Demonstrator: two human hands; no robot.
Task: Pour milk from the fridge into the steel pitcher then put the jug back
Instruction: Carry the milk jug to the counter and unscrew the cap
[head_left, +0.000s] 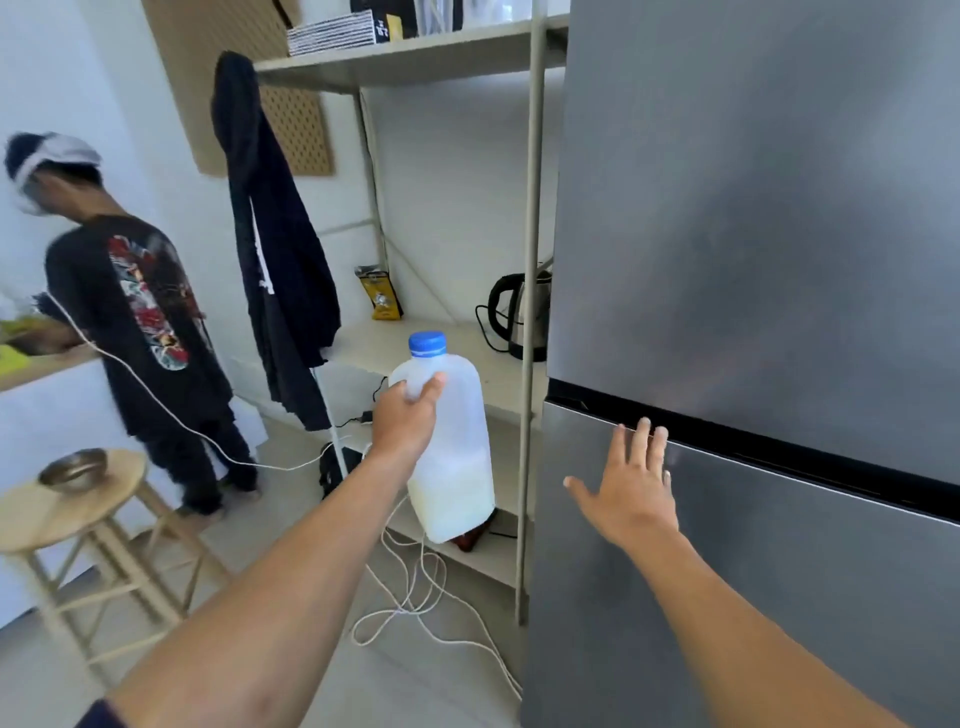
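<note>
Gripping the jug (457, 483) by its shoulder, left hand (408, 418) curls its fingers; right hand (631, 491), fingers spread, lies flat on the fridge (779, 597), seam at fingertips: push evenly, jug upright.

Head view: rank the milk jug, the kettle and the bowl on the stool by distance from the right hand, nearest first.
1. milk jug: just left of the right hand, held in the left hand.
2. kettle: farther back on the shelf, beside the fridge.
3. bowl: on the stool, far left.
</note>
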